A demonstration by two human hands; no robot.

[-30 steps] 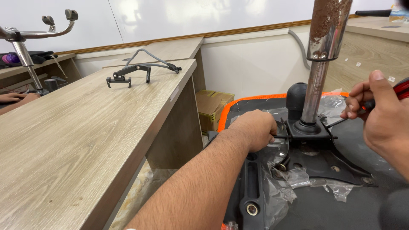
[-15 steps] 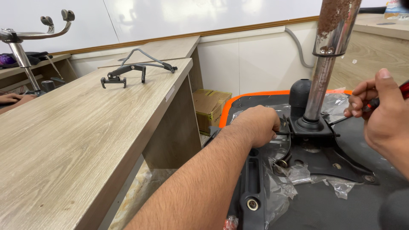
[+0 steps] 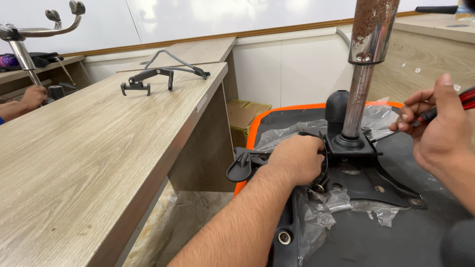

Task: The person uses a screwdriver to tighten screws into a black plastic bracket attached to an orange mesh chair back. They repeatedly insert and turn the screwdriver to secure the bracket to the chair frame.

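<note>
Barely moved: left hand (image 3: 297, 160) stays clamped on black chair mechanism (image 3: 368, 180), right hand (image 3: 438, 131) pinching screwdriver (image 3: 448, 108). Mechanism looks heavy, stiff steel; hold by plate edge.

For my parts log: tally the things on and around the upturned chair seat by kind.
Hands of the wearer: 2, left hand, right hand
Screwdriver: 1
Rusty gas-lift column: 1
Black mechanism plate: 1
Orange-edged chair seat: 1
Black metal parts on the wooden table: 2, and
Total: 8
</note>
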